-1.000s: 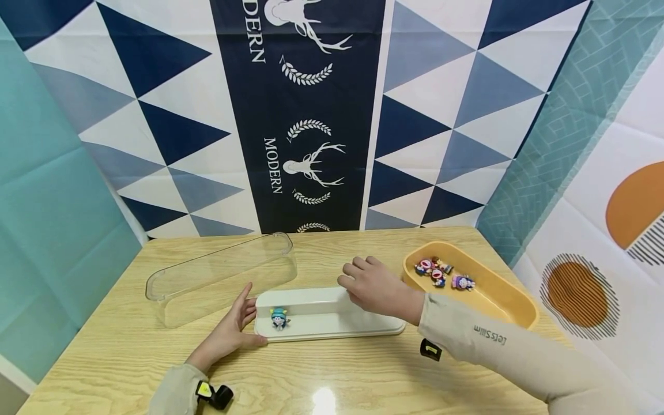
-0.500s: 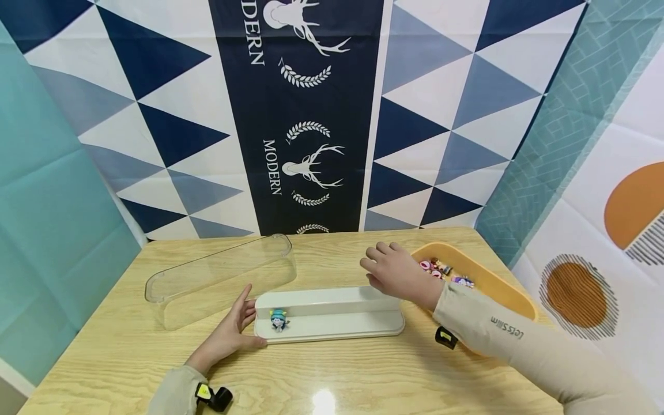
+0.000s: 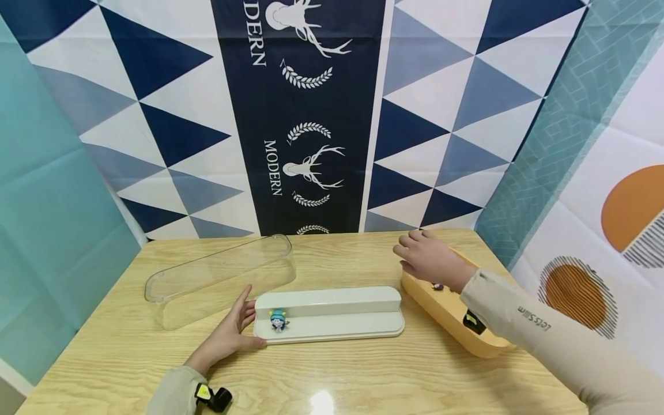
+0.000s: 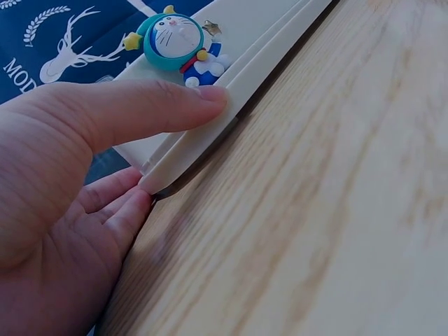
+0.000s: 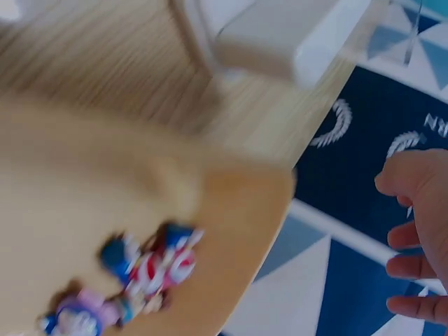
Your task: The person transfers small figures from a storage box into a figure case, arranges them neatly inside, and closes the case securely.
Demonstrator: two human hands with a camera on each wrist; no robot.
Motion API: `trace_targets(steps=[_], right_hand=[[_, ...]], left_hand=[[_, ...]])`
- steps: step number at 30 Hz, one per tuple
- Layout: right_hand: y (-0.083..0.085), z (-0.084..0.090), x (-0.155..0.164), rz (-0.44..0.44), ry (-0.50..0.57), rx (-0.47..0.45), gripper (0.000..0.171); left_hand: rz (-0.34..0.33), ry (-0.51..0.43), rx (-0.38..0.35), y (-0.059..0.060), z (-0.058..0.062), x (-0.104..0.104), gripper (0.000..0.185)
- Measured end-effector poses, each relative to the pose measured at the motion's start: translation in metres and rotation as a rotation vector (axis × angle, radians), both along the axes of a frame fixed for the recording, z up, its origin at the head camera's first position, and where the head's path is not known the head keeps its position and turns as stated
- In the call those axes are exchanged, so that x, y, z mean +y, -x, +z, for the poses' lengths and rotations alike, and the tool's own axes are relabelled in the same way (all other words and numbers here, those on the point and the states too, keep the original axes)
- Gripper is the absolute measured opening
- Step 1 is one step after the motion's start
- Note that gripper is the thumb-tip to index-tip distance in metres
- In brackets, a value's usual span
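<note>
My left hand (image 3: 233, 334) holds the left end of a white stepped display base (image 3: 342, 326). In the left wrist view its thumb (image 4: 175, 105) lies over the front rim while the other fingers touch the end. On the base's lower step, close to that thumb, stands a small Doraemon-like figurine (image 4: 171, 42) with a teal hood and yellow horn tips. My right hand (image 3: 433, 260) hovers over the far end of a yellow tray (image 3: 441, 311), fingers loosely bent and nothing visible in them. Several small figurines (image 5: 154, 269) lie in that tray, mostly hidden by the hand in the head view.
A clear plastic cover (image 3: 223, 282) lies on the wooden table (image 3: 290, 380) behind and left of the base. Patterned cloth (image 3: 311, 115) hangs at the back. Black wrist cameras sit on both sleeves.
The right hand has moved right from above the base's right end to over the yellow tray. The left hand, base and hooded figurine have stayed in place.
</note>
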State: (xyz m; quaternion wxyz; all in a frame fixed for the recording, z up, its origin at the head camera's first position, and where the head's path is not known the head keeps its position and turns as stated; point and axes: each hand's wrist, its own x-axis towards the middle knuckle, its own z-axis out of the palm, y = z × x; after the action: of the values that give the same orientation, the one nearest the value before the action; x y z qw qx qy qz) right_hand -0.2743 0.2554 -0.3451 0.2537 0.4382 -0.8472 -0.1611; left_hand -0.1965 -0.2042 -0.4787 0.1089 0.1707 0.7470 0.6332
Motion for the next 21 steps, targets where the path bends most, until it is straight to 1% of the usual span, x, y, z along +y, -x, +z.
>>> trace_targets(steps=[3, 8, 13, 16, 21], right_hand=[[0.004, -0.002, 0.015, -0.015, -0.028, -0.036, 0.023], [0.008, -0.007, 0.034, -0.073, -0.052, -0.113, 0.026], [0.009, -0.014, 0.049, -0.125, -0.024, -0.187, 0.027], [0.012, -0.022, 0.060, -0.141, 0.001, -0.207, 0.028], [0.014, -0.029, 0.070, -0.197, 0.040, -0.237, 0.035]], left_hand=[[0.003, 0.001, -0.012, -0.001, -0.001, 0.001, 0.129], [0.021, 0.014, -0.008, -0.002, -0.002, 0.001, 0.129], [0.026, 0.017, -0.012, -0.003, 0.000, 0.000, 0.129], [0.026, 0.021, -0.012, -0.003, 0.000, 0.001, 0.129], [0.020, 0.021, 0.009, -0.001, -0.002, 0.002, 0.128]])
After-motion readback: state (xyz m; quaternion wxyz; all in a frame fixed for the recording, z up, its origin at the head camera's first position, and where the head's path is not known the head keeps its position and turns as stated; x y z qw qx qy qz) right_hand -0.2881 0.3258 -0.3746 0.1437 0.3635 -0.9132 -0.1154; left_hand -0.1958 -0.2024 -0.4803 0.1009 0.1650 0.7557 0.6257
